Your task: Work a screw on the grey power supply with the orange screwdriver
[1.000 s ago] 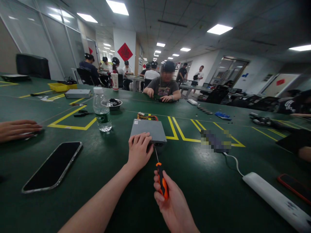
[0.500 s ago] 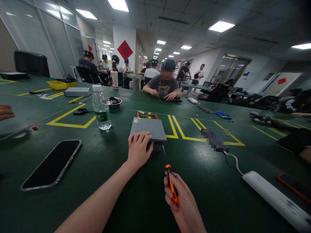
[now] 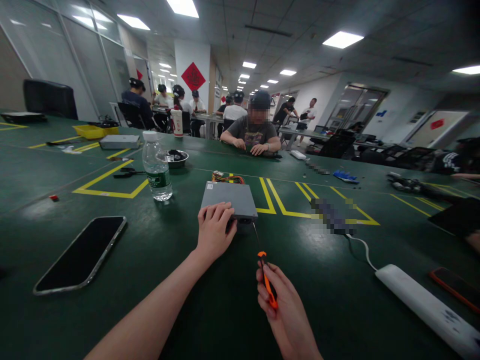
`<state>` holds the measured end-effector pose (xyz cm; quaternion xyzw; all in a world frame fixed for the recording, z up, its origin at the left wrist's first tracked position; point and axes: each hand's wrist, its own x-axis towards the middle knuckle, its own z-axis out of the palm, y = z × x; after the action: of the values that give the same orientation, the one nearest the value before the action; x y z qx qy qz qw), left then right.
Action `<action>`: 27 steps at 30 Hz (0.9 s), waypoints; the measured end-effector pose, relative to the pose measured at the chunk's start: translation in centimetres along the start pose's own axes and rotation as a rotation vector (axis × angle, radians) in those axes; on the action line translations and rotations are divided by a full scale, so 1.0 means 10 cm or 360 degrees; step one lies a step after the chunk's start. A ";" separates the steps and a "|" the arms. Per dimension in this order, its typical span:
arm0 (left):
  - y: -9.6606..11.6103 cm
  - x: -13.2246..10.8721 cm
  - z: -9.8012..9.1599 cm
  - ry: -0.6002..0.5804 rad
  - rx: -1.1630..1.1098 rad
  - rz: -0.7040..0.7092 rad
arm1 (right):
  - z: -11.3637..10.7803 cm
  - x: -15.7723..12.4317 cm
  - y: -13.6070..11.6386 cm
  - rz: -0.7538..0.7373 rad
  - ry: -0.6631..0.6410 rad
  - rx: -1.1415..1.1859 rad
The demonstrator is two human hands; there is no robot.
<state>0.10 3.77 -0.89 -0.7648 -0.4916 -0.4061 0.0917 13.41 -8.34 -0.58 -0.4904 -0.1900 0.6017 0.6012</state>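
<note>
A grey metal computer power supply (image 3: 228,196) lies on the green table, its bundle of coloured wires at the far side. My left hand (image 3: 215,227) grips its near left part, fingers over the top and thumb at the near face. In my right hand (image 3: 281,295) is a screwdriver (image 3: 268,285) with an orange and black handle. Its thin shaft points up and away, the tip close to the near right corner of the power supply; whether it touches a screw is too small to tell.
Left of the power supply stand a water bottle (image 3: 157,172) and a metal bowl (image 3: 177,158). A phone (image 3: 82,255) lies nearer on the left. On the right is a white power strip (image 3: 423,305) with a cable. Across the table sits a person (image 3: 255,130).
My right hand and the screwdriver have shifted slightly right, the tip rising toward the power supply's right corner. My left hand stays put. Another person's hand at the left edge has gone from view.
</note>
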 end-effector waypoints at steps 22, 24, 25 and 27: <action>-0.08 -0.04 -0.01 -0.0045 -0.0005 0.0117 | -0.30 0.13 -0.39 -0.2233 -0.0928 -0.2446; -0.08 -0.05 -0.01 -0.0044 0.0005 0.0130 | -0.33 0.21 -0.42 -0.2284 -0.1073 -0.2546; -0.09 -0.05 -0.01 -0.0041 0.0009 0.0135 | -0.34 0.26 -0.43 -0.2278 -0.1140 -0.2584; -0.09 -0.05 0.00 -0.0039 0.0014 0.0141 | -0.37 0.34 -0.44 -0.2240 -0.1255 -0.2604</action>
<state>-0.73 3.91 -1.45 -0.7905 -0.4599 -0.3902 0.1069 19.48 -5.67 0.12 -0.2969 -0.9309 -0.0594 0.2043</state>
